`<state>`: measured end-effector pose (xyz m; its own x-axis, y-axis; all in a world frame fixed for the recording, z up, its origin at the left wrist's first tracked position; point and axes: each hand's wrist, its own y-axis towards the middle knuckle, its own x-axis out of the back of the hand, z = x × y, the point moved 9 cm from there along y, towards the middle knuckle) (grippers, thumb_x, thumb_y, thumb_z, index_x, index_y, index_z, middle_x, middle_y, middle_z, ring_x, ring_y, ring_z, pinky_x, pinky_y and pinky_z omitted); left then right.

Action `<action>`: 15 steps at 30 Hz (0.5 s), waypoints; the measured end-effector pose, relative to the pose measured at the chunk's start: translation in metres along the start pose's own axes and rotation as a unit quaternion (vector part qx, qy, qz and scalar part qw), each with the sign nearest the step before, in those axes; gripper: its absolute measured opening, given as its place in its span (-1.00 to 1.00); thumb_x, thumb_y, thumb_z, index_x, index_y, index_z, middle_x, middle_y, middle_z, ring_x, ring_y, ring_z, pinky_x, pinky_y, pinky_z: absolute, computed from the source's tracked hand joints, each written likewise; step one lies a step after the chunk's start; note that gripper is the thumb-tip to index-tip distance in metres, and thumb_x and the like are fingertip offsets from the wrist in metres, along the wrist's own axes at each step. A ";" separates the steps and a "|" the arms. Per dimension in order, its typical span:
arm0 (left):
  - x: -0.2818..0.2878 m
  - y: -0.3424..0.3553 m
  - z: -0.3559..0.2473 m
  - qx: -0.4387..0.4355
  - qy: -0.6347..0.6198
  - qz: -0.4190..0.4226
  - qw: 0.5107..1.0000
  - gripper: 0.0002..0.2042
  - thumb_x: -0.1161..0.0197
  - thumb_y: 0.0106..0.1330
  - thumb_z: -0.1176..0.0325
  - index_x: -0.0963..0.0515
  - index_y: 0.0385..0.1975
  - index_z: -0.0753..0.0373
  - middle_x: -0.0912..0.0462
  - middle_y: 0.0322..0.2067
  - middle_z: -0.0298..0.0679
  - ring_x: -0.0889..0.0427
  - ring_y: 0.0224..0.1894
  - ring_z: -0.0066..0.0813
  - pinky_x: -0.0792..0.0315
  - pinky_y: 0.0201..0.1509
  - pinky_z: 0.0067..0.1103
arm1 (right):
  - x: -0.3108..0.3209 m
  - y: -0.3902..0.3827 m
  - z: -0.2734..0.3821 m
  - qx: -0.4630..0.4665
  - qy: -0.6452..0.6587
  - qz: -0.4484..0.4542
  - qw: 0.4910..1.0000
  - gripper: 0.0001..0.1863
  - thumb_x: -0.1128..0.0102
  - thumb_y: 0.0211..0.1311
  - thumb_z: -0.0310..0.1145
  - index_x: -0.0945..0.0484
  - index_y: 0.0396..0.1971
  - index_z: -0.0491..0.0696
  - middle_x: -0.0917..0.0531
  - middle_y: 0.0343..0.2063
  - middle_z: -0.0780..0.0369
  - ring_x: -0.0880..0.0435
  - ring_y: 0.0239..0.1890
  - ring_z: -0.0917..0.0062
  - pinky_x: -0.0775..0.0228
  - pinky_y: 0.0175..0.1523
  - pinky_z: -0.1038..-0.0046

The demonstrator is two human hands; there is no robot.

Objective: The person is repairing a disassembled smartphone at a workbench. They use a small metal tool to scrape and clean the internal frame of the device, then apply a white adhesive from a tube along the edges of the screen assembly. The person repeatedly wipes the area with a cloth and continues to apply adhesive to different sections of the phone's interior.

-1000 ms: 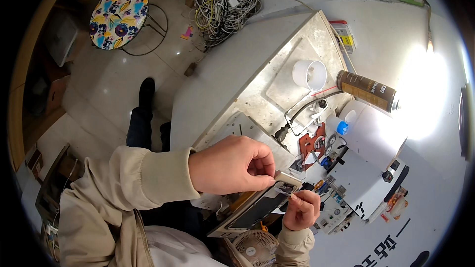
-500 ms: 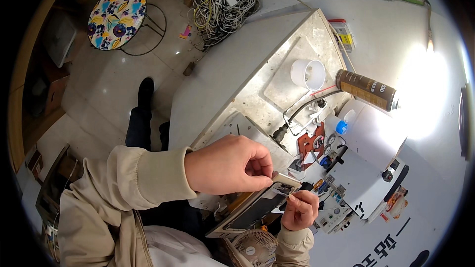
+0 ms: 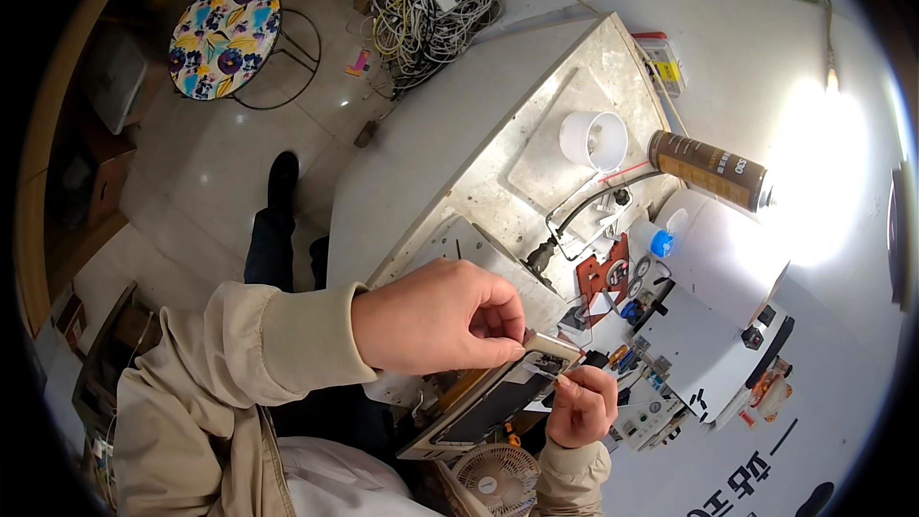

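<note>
Grips are narrow: left hand [image 3: 438, 318] at a flat, pale-rimmed dark device [image 3: 493, 406], right hand [image 3: 582, 408] pinching a thin piece [image 3: 548, 374].

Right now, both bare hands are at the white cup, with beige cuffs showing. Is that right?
Not the white cup: in the head view, the left hand and right hand are at the flat, pale-rimmed device. Beige cuffs do show.

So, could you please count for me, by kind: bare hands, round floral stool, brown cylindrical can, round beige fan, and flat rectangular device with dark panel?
Bare left hand and bare right hand: 2
Round floral stool: 1
Brown cylindrical can: 1
Round beige fan: 1
Flat rectangular device with dark panel: 1
Total: 6
</note>
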<state>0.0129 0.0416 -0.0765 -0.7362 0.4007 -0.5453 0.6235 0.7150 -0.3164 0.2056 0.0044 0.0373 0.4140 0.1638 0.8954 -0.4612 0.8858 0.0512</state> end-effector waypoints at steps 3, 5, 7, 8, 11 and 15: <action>0.000 0.000 0.000 0.002 -0.003 0.003 1.000 -0.80 -0.44 0.33 0.35 -0.71 -0.25 0.39 -0.79 -0.38 -0.23 -0.75 -0.31 -0.55 -0.64 -0.13 -0.58 | -0.001 -0.001 -0.004 -0.015 0.018 0.002 1.000 -0.85 -0.44 0.27 -0.61 -0.66 -0.27 -0.06 -0.70 -0.29 0.16 -0.60 -0.38 0.51 -0.43 -0.31 0.51; 0.000 0.000 -0.001 0.002 -0.002 0.003 1.000 -0.80 -0.44 0.33 0.34 -0.71 -0.25 0.39 -0.79 -0.38 -0.22 -0.75 -0.31 -0.55 -0.64 -0.13 -0.58 | -0.001 0.000 -0.004 -0.015 0.021 0.001 1.000 -0.87 -0.44 0.29 -0.59 -0.66 -0.27 -0.06 -0.70 -0.29 0.17 -0.60 -0.38 0.53 -0.42 -0.32 0.52; 0.000 0.000 -0.001 0.000 0.001 0.004 1.000 -0.80 -0.44 0.33 0.34 -0.71 -0.25 0.39 -0.80 -0.38 -0.22 -0.75 -0.30 -0.55 -0.64 -0.12 -0.57 | -0.001 0.001 -0.005 -0.016 0.025 0.001 1.000 -0.88 -0.44 0.30 -0.57 -0.67 -0.27 -0.06 -0.70 -0.29 0.17 -0.60 -0.38 0.52 -0.42 -0.32 0.53; 0.000 0.000 -0.001 -0.001 0.003 0.004 1.000 -0.80 -0.44 0.33 0.34 -0.71 -0.25 0.39 -0.80 -0.38 -0.22 -0.76 -0.30 -0.54 -0.64 -0.12 -0.57 | -0.001 0.001 -0.005 -0.016 0.027 0.001 1.000 -0.89 -0.44 0.31 -0.56 -0.67 -0.27 -0.06 -0.70 -0.29 0.17 -0.60 -0.38 0.52 -0.42 -0.31 0.53; 0.001 0.000 -0.001 -0.005 0.010 0.004 1.000 -0.79 -0.44 0.33 0.33 -0.71 -0.25 0.38 -0.80 -0.37 -0.21 -0.76 -0.30 -0.53 -0.64 -0.11 -0.56 | -0.001 -0.001 -0.008 -0.023 0.038 0.002 0.999 -0.90 -0.44 0.32 -0.54 -0.67 -0.26 -0.06 -0.70 -0.28 0.17 -0.61 -0.37 0.52 -0.43 -0.31 0.53; 0.001 0.000 -0.001 -0.007 0.014 0.004 1.000 -0.79 -0.44 0.33 0.34 -0.71 -0.25 0.39 -0.80 -0.37 -0.21 -0.77 -0.29 -0.53 -0.64 -0.11 -0.56 | -0.002 -0.001 -0.009 -0.020 0.041 0.003 0.999 -0.90 -0.44 0.32 -0.54 -0.66 -0.27 -0.06 -0.70 -0.28 0.16 -0.61 -0.36 0.53 -0.43 -0.30 0.53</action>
<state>0.0120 0.0427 -0.0758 -0.7382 0.4229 -0.5255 0.6262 0.7194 -0.3006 0.2124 0.0069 0.0319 0.4759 0.2025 0.8559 -0.4329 0.9010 0.0276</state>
